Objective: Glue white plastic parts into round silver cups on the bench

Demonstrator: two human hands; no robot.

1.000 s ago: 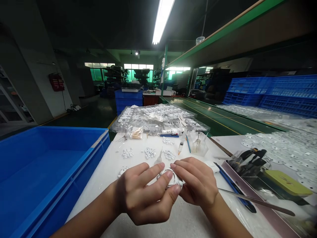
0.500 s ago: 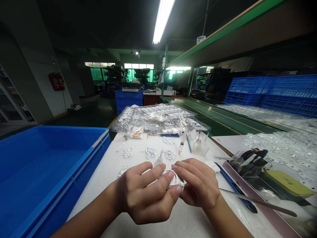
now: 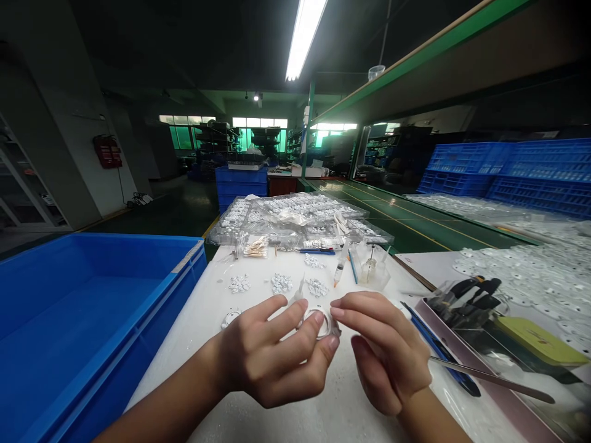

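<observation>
The left hand point(image 3: 277, 354) has hold of a white round part point(image 3: 329, 325), with its thumb and fingers bent close around it. The round part is right in front of the person, over the white table point(image 3: 184, 351). The right hand point(image 3: 390, 351) is just beside it, with the thumb well apart from the fingers and nothing seen in its grip. Its fingertips are very near the round part's edge, but I cannot tell if they touch. A second ring piece point(image 3: 230, 317) lies next to the left hand. Past the hands are little heaps of white bits point(image 3: 281, 283), a syringe point(image 3: 338, 272) and cotton sticks point(image 3: 255, 246). A big blue box point(image 3: 106, 307) stands left of the table
</observation>
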